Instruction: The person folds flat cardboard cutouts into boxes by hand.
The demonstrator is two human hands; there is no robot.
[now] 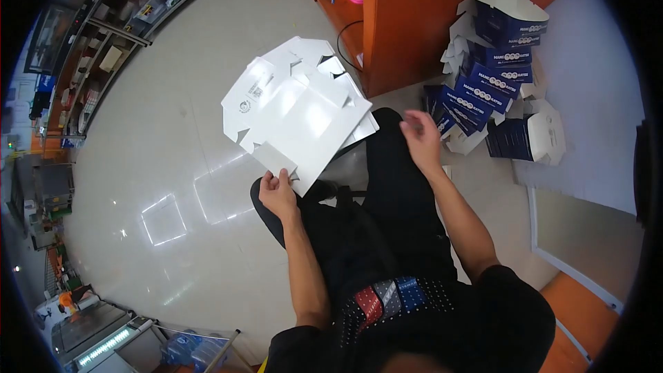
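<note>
Flat white cardboard box blanks [297, 117] lie over my knees, with cut tabs along their edges and a small printed mark and code on the upper left part. At their near corner, my left hand [277, 197] pinches a flap between thumb and fingers. My right hand [422, 141] hovers by my right knee, apart from the cardboard. Its fingers are loosely bent and spread, with nothing visible in them. To the right of that hand leans a tall pile of folded dark blue and white boxes [487, 90] with printed lettering.
An orange cabinet [397, 24] stands ahead, beside the pile. Shelves with assorted goods [103, 48] run along the far left. A pale wall panel [597, 90] is on the right. Large water bottles [190, 350] sit at the lower left on the tiled floor [145, 166].
</note>
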